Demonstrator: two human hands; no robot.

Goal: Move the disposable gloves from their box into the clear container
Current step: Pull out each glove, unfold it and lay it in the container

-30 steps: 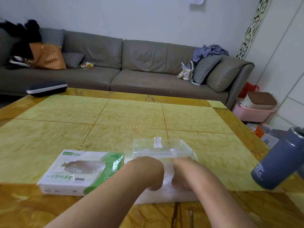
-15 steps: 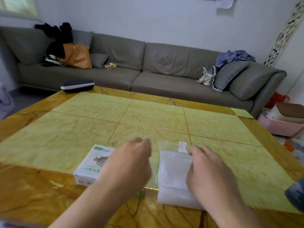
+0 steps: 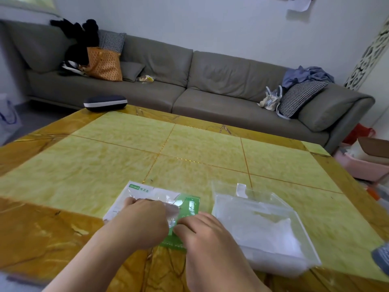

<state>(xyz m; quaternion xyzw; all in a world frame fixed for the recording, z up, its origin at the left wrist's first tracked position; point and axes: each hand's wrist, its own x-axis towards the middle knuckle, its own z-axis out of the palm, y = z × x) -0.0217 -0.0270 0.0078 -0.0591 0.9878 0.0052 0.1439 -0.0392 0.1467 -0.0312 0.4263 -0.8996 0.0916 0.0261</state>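
We have both hands on the glove box (image 3: 147, 199), which lies flat on the surface (image 3: 88, 165) near its front edge. Our left hand (image 3: 143, 222) covers the middle of the box top with fingers curled down at the opening, where clear film shows around them; its grip looks clenched on that film or the gloves beneath, though the fingertips are hidden. Our right hand (image 3: 202, 232) rests on the green end of the box, fingers bent and pressed close to the left hand; we cannot tell whether its grip holds anything.

The clear container (image 3: 263, 226) sits just beside the box on the right, apart from it by a narrow strip of surface, and holds a white stack of gloves (image 3: 265, 234). A small white tab stands at its far rim.

A dark case (image 3: 105, 102) lies at the far left corner of the surface. A blue-grey object (image 3: 382, 257) pokes in at the right edge, near the container's corner. Beyond the box the surface is yellow tile with amber borders, and a grey sofa (image 3: 210, 81) runs behind it.
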